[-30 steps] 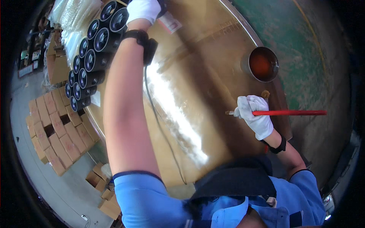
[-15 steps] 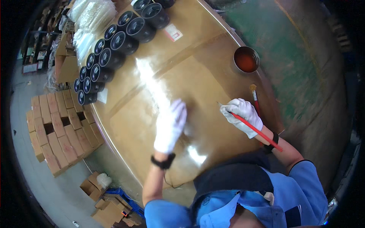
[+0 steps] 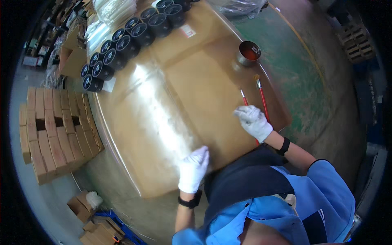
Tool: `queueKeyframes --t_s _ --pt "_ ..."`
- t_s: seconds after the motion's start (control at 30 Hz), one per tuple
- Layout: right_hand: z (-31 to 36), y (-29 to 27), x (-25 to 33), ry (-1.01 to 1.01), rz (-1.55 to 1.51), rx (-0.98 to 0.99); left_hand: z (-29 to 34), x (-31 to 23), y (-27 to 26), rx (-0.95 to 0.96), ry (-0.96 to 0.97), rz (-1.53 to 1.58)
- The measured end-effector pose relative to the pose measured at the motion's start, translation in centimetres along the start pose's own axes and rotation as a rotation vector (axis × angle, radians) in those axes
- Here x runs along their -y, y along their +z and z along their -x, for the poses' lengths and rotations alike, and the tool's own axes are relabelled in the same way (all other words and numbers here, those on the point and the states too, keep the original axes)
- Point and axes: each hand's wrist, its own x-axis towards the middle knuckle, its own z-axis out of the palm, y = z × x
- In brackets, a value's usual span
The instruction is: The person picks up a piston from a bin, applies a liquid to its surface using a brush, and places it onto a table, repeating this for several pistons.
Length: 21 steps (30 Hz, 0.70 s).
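Note:
My left hand (image 3: pixel 193 170), in a white glove, is held low over the near edge of the brown-covered table (image 3: pixel 208 94). Its fingers are pressed together, and anything between them is hidden. My right hand (image 3: pixel 255 123), gloved in white too, hovers over the right side of the table with its fingers loosely bent and a little apart. Beneath it runs a thin red-handled brush (image 3: pixel 244 99), tip pointing away from me, its middle covered by the glove. Just right of that lies a wider red-handled paintbrush (image 3: pixel 261 94) with yellowish bristles.
A metal can (image 3: pixel 248 54) with reddish-brown liquid stands near the right edge. Rows of black round containers (image 3: pixel 124 45) line the far left, beside clear plastic wrapping (image 3: pixel 114 12). A small red-and-white card (image 3: pixel 188 30) lies beyond. Stacked cartons (image 3: pixel 57 134) stand left of the table.
My right hand has let go of the thin brush, which now lies alongside the wider one. My left hand has drawn back toward me. The view has shifted slightly.

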Motion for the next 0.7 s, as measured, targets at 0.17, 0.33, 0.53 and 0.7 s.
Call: queueKeyframes --t_s 0.17,0.33,0.53,0.7 --pt "1.1 0.9 6.5 -0.212 -0.400 0.660 4.6 -2.2 1.4 -0.023 -0.118 -0.076" --pt "2.2 0.1 8.8 -0.437 -0.465 1.351 11.9 -5.7 5.6 -0.273 -0.449 -0.163" --pt "8.2 0.6 6.0 -0.647 -0.392 1.540 21.4 -16.0 14.0 -0.170 -0.946 -0.189" --pt "10.7 0.4 7.6 -0.926 -0.218 1.628 25.9 -20.9 19.4 -0.252 -1.138 -0.075"
